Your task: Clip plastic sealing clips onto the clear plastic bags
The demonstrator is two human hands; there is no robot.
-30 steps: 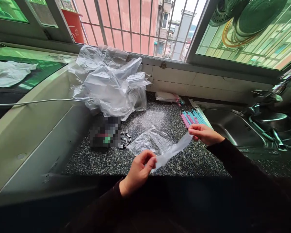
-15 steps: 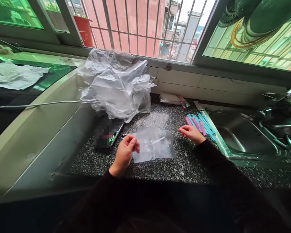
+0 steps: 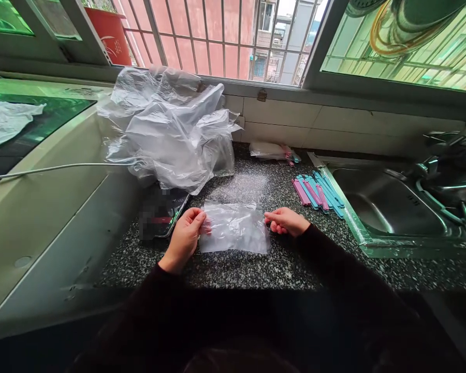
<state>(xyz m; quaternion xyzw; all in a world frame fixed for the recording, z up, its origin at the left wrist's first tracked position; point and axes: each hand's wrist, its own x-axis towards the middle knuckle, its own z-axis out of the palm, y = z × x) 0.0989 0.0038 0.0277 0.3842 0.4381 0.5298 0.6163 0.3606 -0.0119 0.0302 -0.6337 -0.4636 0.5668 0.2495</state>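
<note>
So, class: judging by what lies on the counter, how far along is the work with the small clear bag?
Done: a clear bag lies flat on the speckled counter. In hand: the left hand pinches its left edge and the right hand its right edge. Left: nothing shows inside it, and the pink and blue sticks lie loose by the sink.

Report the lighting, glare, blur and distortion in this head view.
Head view: daylight enters through the barred window; the near counter edge and dark sleeves sink into shadow. Glare whitens the large crumpled plastic. A pixelated patch hides something beside the left hand. Wide-angle bending bows the window frame; the small clear bag stays sharp.
</note>
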